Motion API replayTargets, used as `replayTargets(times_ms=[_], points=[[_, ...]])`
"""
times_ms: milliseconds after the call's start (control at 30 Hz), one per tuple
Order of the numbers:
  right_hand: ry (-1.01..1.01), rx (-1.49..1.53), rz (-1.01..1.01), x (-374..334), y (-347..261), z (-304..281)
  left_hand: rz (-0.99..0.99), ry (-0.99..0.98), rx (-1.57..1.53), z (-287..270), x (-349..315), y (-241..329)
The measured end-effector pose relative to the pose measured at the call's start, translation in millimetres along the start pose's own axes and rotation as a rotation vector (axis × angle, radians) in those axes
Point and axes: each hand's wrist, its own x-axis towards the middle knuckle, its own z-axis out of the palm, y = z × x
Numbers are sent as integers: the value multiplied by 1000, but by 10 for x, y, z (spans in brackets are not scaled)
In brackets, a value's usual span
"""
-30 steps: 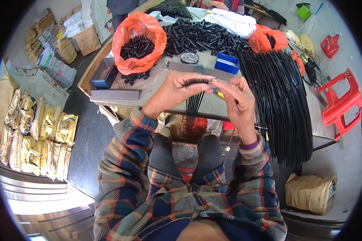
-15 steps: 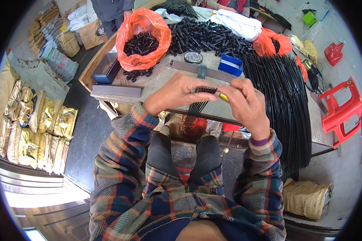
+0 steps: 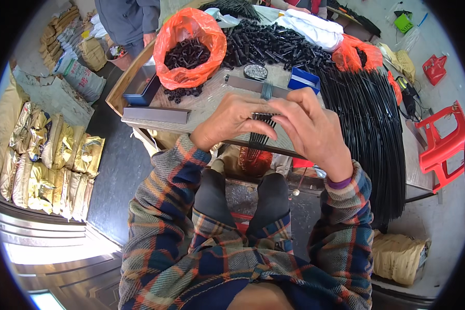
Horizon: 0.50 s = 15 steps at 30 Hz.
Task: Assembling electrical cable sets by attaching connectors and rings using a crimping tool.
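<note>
Above the near edge of the table, my left hand (image 3: 231,120) is closed round a flat bundle of thin black rods (image 3: 258,138). The rods fan out side by side between its thumb and fingers, and their lower ends hang past the table edge. My right hand (image 3: 315,126) is at the right side of the bundle, its bent fingertips meeting the upper part of the rods. Its fingers are pinched together, and what they hold is hidden. Just beyond the hands, a grey comb-like end (image 3: 266,90) sticks up by a metal bar (image 3: 237,81).
An orange bag (image 3: 165,70) of black tubular parts stands at the left, with a heap of similar parts (image 3: 274,44) behind. Long black rods (image 3: 372,139) drape over the table's right side. A blue box (image 3: 304,79) lies ahead; a red stool (image 3: 442,150) is right. Another person (image 3: 124,23) stands far left.
My right hand has moved in over the top of the rods, its fingers now closer to the left hand. The yellow thing seen in it before is now hidden. The view has shifted slightly.
</note>
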Motion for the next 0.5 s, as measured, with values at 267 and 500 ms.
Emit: replayTargets(times_ms=[267, 500], points=[[-69, -24, -58, 69, -83, 68, -29, -228, 266, 210, -159, -113], [-405, 144, -183, -191, -396, -386, -61, -391, 706, 815, -922, -598]])
